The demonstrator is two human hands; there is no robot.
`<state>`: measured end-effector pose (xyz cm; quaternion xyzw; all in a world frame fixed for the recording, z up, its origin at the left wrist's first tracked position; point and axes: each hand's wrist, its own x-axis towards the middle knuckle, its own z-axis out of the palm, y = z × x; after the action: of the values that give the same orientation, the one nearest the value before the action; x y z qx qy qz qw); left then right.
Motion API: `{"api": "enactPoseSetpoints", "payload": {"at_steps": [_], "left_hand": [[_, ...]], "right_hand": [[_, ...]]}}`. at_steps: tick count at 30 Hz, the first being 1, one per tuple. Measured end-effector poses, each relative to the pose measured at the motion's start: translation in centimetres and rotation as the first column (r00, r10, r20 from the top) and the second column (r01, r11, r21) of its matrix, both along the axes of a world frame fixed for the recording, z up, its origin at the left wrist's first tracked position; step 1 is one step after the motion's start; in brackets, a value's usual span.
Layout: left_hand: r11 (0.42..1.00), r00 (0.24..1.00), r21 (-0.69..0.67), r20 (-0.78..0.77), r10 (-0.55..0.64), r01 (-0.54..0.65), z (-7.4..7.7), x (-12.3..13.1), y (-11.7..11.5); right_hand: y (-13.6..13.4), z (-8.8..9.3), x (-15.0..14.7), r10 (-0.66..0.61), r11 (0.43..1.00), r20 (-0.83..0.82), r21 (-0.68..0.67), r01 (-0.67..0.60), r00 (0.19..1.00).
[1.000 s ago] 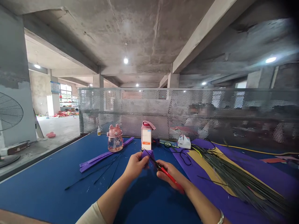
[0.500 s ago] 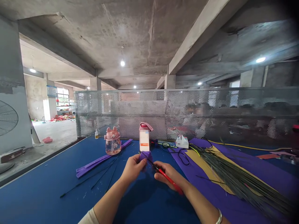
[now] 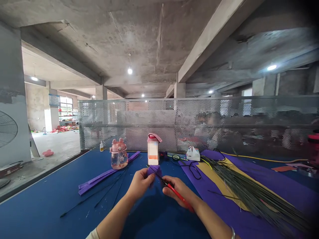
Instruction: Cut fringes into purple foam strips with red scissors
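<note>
Blue tabletop (image 3: 62, 182) spreads beneath your hands. Your left hand (image 3: 142, 182) pinches a folded purple strip (image 3: 155, 170), which juts toward one o'clock from thumb and fingers; your right hand (image 3: 181, 190) grips red-handled scissors (image 3: 178, 195), blades pointing to ten, at the strip. At ten o'clock stands a clear pink-lidded bottle (image 3: 119, 158), contents hard to tell.
</note>
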<state>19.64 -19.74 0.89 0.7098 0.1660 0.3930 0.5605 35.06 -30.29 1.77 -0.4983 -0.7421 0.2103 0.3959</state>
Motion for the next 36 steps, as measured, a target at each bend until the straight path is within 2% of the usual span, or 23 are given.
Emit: {"api": "enactPoseSetpoints", "payload": {"at_steps": [12,23,29,32,36], "left_hand": [[1.0,1.0,0.012,0.001,0.009,-0.009,0.0,-0.3,0.3],[0.999,1.0,0.033,-0.005,0.026,-0.025,-0.2,-0.1,0.6],[0.998,1.0,-0.056,0.003,0.005,-0.005,-0.2,-0.2,0.4],[0.997,1.0,-0.07,-0.014,0.027,-0.028,-0.1,-0.3,0.3],[0.993,0.998,-0.104,0.009,0.06,-0.059,0.2,-0.3,0.3]], "right_hand": [[0.3,-0.5,-0.1,-0.07,0.997,-0.067,-0.047,0.067,0.995],[0.0,-0.1,-0.5,-0.138,0.983,-0.09,-0.131,0.126,0.986],[0.1,0.0,-0.1,-0.176,0.979,-0.042,-0.113,0.171,0.983],[-0.1,0.2,0.2,-0.152,0.983,-0.026,-0.105,0.149,0.988],[-0.4,0.4,0.5,-0.023,0.996,-0.033,-0.092,0.019,0.999]]}}
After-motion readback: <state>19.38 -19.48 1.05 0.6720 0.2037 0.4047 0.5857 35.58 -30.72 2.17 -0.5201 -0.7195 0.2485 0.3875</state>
